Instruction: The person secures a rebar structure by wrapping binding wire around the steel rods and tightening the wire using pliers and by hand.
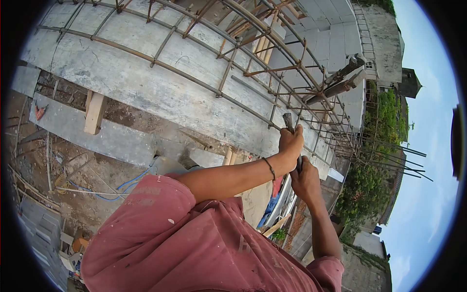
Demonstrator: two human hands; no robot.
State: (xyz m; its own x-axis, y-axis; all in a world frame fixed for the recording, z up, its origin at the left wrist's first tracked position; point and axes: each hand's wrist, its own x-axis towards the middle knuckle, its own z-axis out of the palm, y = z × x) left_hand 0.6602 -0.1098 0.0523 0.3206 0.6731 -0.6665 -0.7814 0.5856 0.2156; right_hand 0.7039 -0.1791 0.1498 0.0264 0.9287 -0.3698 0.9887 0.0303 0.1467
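Note:
My left hand, with a dark band at the wrist, is closed around a dark metal bar-like tool. The tool's blunt, wider head sticks out above the fist, beside the rebar cage. Just below, my right hand is wrapped round a dark bar, seemingly the lower part of the same tool. The fingers hide most of its length, so its exact kind does not show. Whether the head touches the rebar cannot be told. Under the cage lies a pale, stained formwork board.
Dark metal pieces with a wood block rest on the cage's far part. Bare bar ends jut outward to the right. Far below lie debris, a blue hose and a timber post. Greenery and walls stand beyond.

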